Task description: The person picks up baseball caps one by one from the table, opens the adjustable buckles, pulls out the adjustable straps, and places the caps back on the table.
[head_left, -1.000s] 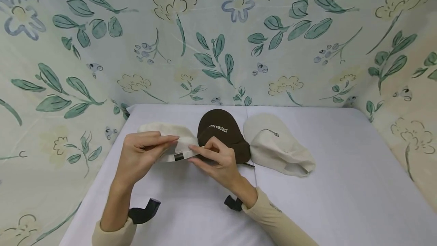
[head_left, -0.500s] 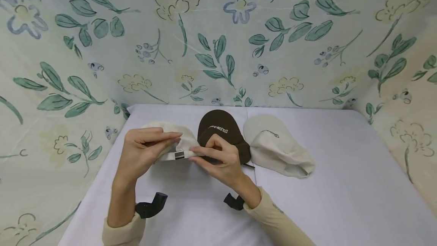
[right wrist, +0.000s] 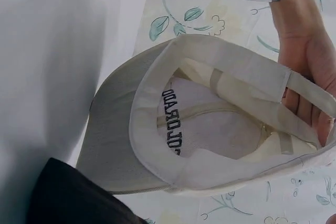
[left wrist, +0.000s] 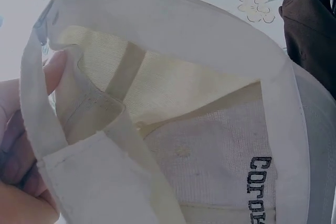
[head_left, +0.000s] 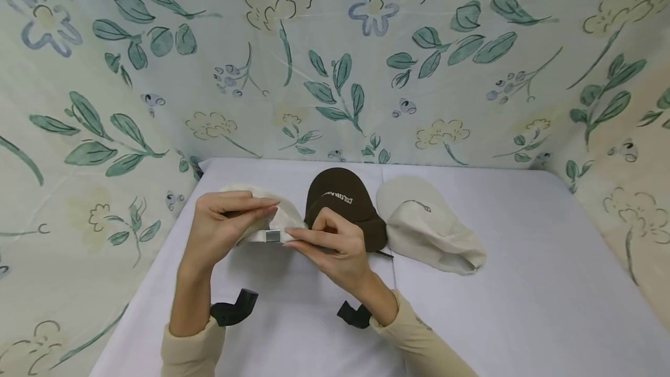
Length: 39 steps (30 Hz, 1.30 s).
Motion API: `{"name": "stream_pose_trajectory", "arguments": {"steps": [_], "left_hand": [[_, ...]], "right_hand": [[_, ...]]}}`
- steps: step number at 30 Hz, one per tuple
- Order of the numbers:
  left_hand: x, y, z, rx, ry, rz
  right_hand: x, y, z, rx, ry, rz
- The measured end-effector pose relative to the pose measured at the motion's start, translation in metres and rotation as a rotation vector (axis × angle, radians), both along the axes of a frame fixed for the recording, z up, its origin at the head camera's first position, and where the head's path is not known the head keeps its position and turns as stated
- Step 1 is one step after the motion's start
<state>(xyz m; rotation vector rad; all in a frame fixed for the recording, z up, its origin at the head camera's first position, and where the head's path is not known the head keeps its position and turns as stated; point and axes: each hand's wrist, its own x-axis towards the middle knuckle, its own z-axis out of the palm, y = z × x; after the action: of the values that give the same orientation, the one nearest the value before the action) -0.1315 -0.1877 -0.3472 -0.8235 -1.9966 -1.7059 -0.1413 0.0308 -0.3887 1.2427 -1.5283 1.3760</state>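
"The hands?"
"Left hand (head_left: pixel 209 231) pinches the cream cap (head_left: pixel 289 214) above the white cloth (head_left: pixel 293 313); right hand (head_left: pixel 334 244) pinches its strap (head_left: pixel 256 237) beside a shiny buckle (head_left: pixel 273 236). A brown cap (head_left: pixel 350 207) lies just right."
"What does the head view miss?"
"The right-wrist view: a curved brim (right wrist: pixel 115 129), then black lettering (right wrist: pixel 171 121) inside the rounded, fabric-lined crown (right wrist: pixel 223 132)."

“COLORADO” — held cap (right wrist: pixel 210 108), “COLORA…” — brown cap (head_left: pixel 348 213)

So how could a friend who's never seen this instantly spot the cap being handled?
At the white-covered table, find the dark brown cap, then look left. The handled cap is cream, with a small buckle at its back. Unlike that brown one and the other pale cap, both lying down, it's held in the left hand and right hand.
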Motion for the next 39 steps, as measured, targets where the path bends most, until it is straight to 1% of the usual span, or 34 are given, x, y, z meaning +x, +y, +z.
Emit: {"name": "stream_pose_trajectory", "arguments": {"steps": [3,5,8,11,18,21,25,32,35,39], "left_hand": [[-0.002,0.0,-0.001,0.023,0.006,-0.013],[-0.002,-0.001,-0.002,0.059,0.008,-0.028],[-0.001,-0.002,-0.002,0.117,0.022,-0.049],[0.001,0.0,0.0,0.153,0.048,-0.057],[0.01,0.007,0.008,0.121,0.114,-0.073],[0.014,0.011,0.012,0.075,0.138,-0.04],[0.017,0.018,0.014,0.004,0.158,0.034],[0.022,0.028,0.017,-0.063,0.173,0.087],[0.024,0.031,0.019,-0.078,0.209,0.112],[0.024,0.035,0.02,-0.084,0.272,0.133]], "right_hand": [[0.002,-0.001,0.002,-0.012,-0.035,0.015],[0.004,-0.002,0.003,-0.021,-0.062,0.019],[0.006,-0.005,0.008,-0.036,-0.099,0.008],[0.005,-0.007,0.013,-0.066,-0.123,-0.02],[0.002,-0.005,0.02,-0.103,-0.176,-0.078],[0.0,-0.002,0.023,-0.118,-0.197,-0.102],[-0.001,0.003,0.027,-0.149,-0.22,-0.11],[0.001,0.01,0.03,-0.173,-0.235,-0.103],[0.003,0.011,0.031,-0.175,-0.25,-0.103],[0.007,0.012,0.033,-0.187,-0.298,-0.077]]}}
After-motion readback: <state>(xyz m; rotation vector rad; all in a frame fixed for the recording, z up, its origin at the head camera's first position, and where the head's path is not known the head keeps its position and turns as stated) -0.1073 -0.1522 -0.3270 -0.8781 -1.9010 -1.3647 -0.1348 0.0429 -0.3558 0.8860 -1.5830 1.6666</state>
